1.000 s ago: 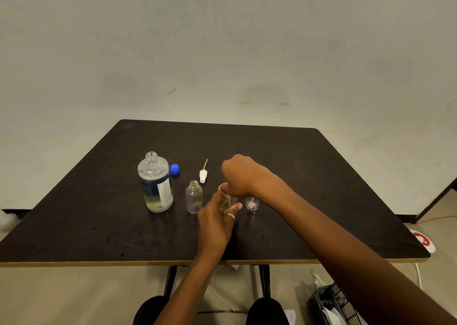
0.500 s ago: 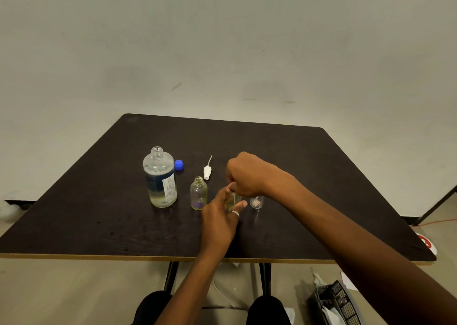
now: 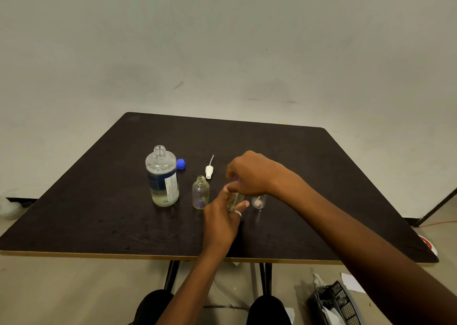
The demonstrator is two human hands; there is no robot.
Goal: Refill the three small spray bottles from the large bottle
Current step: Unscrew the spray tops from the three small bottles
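Noted large bottle (image 3: pixel 162 176) uncapped, upright at left, well apart from both hands. Gripped middle spray bottle (image 3: pixel 233 201) upright in left hand (image 3: pixel 220 225), fingers wrapped round body. Pinched its top from directly above with right hand (image 3: pixel 249 172), fingers curled; probably unscrewing about vertical axis.

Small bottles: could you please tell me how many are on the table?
3. Open small bottle beside the large bottle; middle small bottle gripped between left hand and right hand; rightmost small bottle beside it.
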